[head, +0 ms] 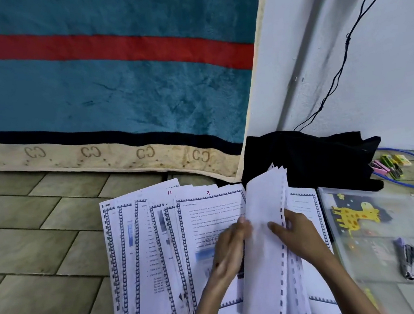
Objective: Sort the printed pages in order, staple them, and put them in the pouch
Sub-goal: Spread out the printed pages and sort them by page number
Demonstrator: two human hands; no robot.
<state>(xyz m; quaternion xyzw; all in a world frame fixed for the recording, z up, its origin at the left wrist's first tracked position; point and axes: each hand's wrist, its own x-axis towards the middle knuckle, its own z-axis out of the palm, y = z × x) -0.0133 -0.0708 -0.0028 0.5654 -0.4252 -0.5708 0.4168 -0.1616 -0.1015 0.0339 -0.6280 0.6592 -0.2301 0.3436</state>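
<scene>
Both hands grip a gathered stack of pages (264,227) upright above the fanned loose sheets (147,252) on the floor, left hand (227,252) and right hand (298,234) likely squaring edges, the giraffe pouch (377,228) and stapler (406,257) right of that stack.

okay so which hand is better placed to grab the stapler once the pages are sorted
Right, probably. The stapler lies on the giraffe pouch, on the right hand's side. The left hand is on the far side of the held stack of pages, over the spread pages.

Bare tiles (32,252) left of spread pages (144,253)
</scene>
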